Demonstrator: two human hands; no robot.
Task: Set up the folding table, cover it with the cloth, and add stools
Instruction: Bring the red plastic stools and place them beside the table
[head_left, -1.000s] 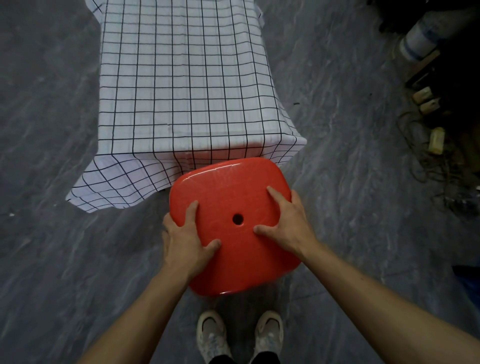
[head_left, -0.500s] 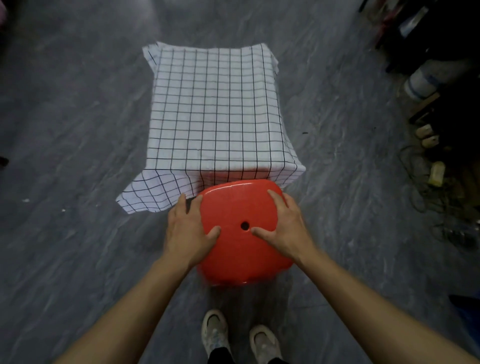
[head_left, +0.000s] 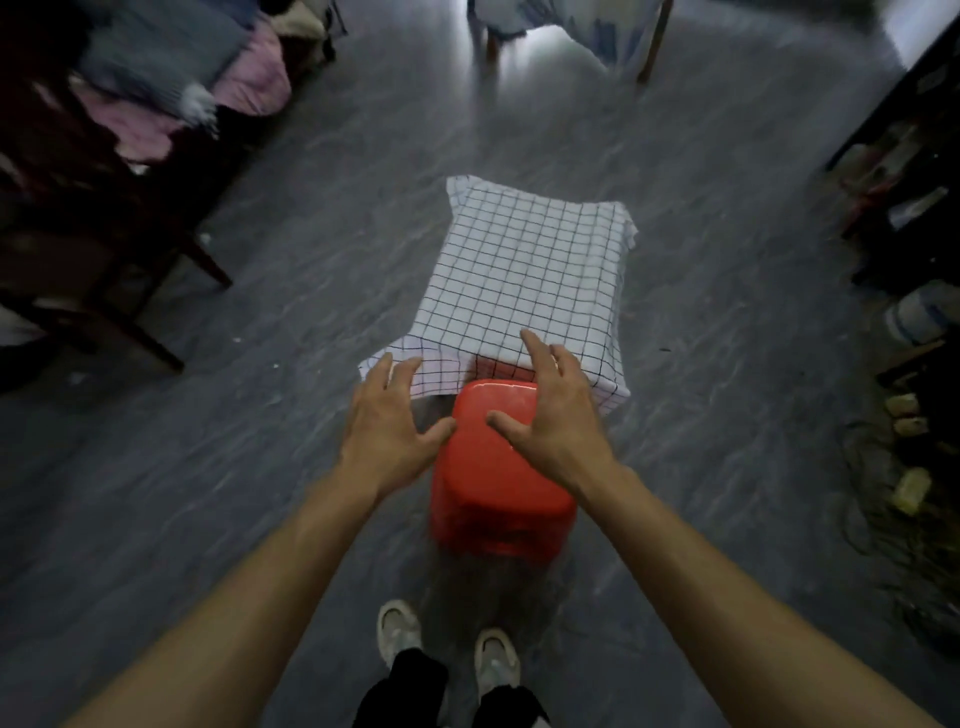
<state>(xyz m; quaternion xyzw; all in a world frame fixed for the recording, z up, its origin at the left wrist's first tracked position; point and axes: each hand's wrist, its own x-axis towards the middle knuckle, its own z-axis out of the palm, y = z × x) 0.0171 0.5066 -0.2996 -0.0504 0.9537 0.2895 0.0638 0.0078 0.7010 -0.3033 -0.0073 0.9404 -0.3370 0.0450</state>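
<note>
A low table draped in a white cloth with a black grid (head_left: 524, 275) stands on the grey floor ahead of me. A red plastic stool (head_left: 493, 478) stands on the floor against its near side, its far edge tucked under the hanging cloth. My left hand (head_left: 387, 426) hovers with spread fingers just left of the stool, the thumb near its edge. Over the stool's right half is my right hand (head_left: 553, 415), fingers straight and spread, holding nothing. Whether either hand touches the seat is unclear.
Dark wooden furniture (head_left: 88, 260) piled with clothes stands at the left. Cluttered shelves, a cable tangle and small items (head_left: 909, 488) line the right side. Another covered table (head_left: 571, 26) stands at the back. My feet (head_left: 447, 644) are behind the stool.
The stool sits lower and farther from me, against the table. Both hands have come up off its seat with fingers spread. The view has pulled back, showing more of the room.
</note>
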